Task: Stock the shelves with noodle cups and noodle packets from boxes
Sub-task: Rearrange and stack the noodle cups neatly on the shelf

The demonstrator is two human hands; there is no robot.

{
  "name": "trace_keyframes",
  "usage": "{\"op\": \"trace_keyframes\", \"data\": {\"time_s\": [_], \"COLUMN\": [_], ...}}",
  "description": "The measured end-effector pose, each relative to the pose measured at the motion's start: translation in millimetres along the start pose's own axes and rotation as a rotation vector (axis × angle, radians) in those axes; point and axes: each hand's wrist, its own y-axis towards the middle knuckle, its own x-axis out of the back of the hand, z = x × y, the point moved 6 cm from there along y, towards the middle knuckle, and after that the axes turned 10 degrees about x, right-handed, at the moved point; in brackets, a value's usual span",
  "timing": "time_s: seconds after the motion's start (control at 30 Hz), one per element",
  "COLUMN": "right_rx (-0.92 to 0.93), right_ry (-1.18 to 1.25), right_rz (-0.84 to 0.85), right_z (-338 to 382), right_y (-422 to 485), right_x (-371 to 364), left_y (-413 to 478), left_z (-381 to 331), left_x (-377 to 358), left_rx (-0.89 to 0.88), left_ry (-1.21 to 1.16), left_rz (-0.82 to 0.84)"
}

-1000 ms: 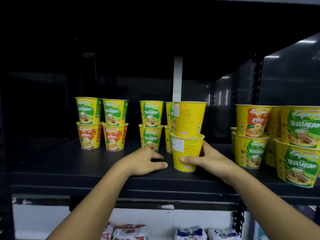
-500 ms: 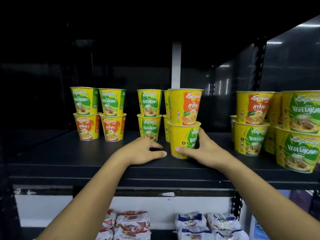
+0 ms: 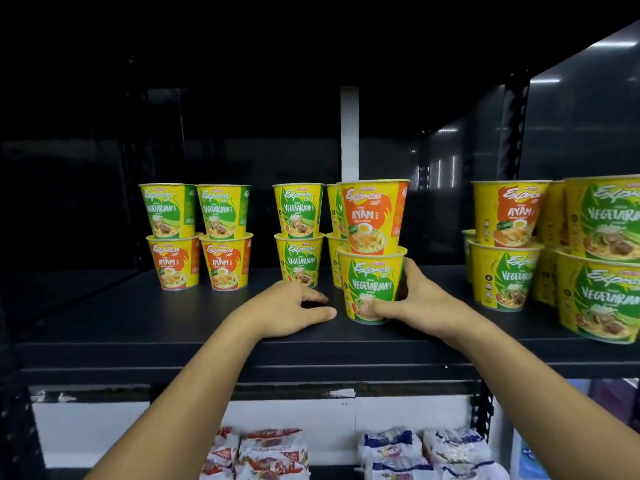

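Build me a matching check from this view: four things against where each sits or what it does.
1 left hand
2 right hand
3 front Ayam cup
4 noodle packets

A below the shelf board
B holds the front Vegetarian cup
C rests on the shelf board, holding nothing
D stacked on the front Vegetarian cup

Pairs: 1-C, 2-B, 3-D, 4-A

Dim black metal shelving (image 3: 311, 355); glossy right panel (image 3: 588, 126) bears streaks (image 3: 611, 46), perhaps reflected lights.
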Motion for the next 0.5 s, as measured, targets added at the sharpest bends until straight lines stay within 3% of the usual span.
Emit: {"op": "trace_keyframes", "data": {"time_s": [0.5], "right_rx": [-0.033], "right_ry": [-0.055], "right_rz": [0.021], "right_z": [-0.6], "right_y": [-4.6], "right_x": [1.9], "left_y": [-5.8], "left_z": [-2.9], "left_x": [1.1], "left_rx": [-0.021], "left_ry": [0.002], "left_rz": [-0.03]}}
